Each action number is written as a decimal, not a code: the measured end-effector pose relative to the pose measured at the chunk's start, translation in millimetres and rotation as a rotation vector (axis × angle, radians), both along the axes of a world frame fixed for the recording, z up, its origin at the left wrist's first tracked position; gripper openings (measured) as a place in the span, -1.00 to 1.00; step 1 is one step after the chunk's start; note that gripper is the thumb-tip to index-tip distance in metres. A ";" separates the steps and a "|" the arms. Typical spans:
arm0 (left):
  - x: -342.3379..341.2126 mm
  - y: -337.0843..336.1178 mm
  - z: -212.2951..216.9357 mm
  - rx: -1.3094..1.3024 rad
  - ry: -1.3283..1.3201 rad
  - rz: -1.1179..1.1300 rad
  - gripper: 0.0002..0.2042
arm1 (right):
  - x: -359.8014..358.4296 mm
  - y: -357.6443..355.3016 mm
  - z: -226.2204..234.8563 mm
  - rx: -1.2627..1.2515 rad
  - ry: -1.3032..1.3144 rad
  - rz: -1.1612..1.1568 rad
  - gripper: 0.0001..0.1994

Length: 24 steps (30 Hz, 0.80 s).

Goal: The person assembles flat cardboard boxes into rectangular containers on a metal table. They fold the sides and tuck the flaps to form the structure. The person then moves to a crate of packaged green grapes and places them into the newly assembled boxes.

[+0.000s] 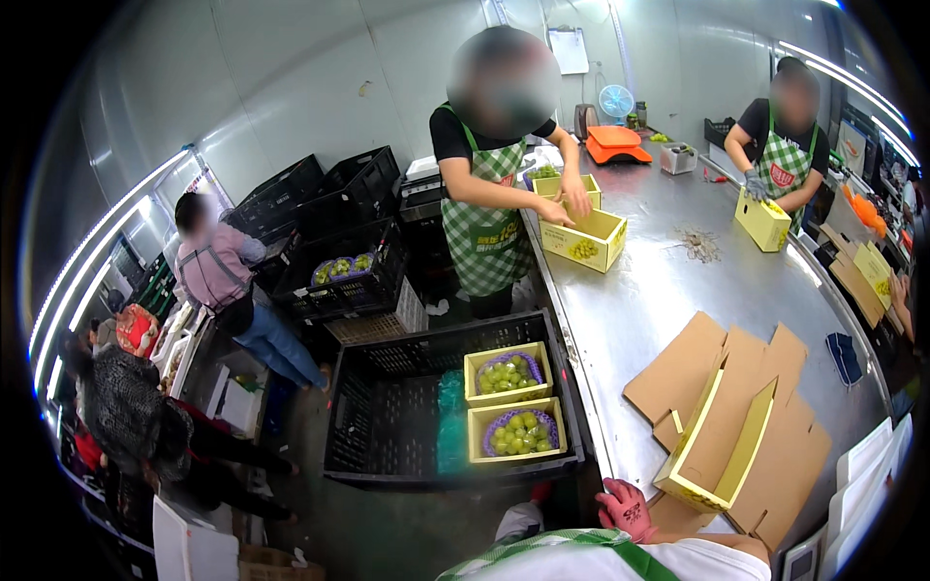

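Note:
My right hand, in a pink glove, rests at the near corner of the metal table, its fingers slightly apart and holding nothing I can see. My left hand is not in view. Just beyond the glove, a long yellow carton with a brown inside lies tilted on flat brown cardboard blanks. Left of the table, a black crate holds two yellow boxes, the far box and the near box, each with green grapes in purple netting. Teal wrapping lies beside them.
Across the table, a co-worker's hands are at a yellow box. Another gloved co-worker handles a yellow carton. An orange scale stands at the back. Black crates are stacked left; people stand beyond.

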State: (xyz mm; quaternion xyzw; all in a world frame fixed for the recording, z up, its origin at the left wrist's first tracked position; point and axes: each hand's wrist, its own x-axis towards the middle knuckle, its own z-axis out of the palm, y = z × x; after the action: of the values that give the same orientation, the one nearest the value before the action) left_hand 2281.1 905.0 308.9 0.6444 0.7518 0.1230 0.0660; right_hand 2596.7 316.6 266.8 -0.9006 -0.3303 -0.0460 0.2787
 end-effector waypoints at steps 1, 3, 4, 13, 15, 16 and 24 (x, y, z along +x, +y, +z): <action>2.6 1.4 0.5 0.000 0.004 -0.005 -0.59 | 0.4 0.9 2.4 0.003 0.000 -0.006 -0.68; 7.5 3.3 2.3 0.006 0.005 -0.013 -0.60 | 0.3 1.3 5.8 0.013 0.009 0.003 -0.68; 10.2 4.2 3.4 0.003 0.008 -0.015 -0.61 | 0.8 1.1 6.7 0.022 -0.007 0.006 -0.68; 30.1 15.2 8.1 -0.001 0.024 -0.018 -0.65 | 2.6 -1.4 -9.1 0.034 -0.038 -0.016 -0.67; 32.6 17.6 9.8 -0.008 0.027 -0.014 -0.66 | 2.2 -1.7 -14.4 0.030 -0.091 -0.026 -0.67; 34.8 19.0 10.9 -0.006 0.031 -0.013 -0.67 | 2.6 -3.1 -16.7 0.009 -0.084 -0.018 -0.68; 41.0 29.5 15.6 -0.003 0.061 0.009 -0.70 | 1.2 -13.7 -38.8 -0.056 0.062 0.011 -0.61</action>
State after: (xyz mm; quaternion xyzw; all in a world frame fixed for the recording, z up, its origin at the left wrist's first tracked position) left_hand 2322.2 934.5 324.5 0.6445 0.7565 0.1023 0.0434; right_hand 2597.9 302.9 228.0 -0.9072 -0.3277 -0.0075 0.2636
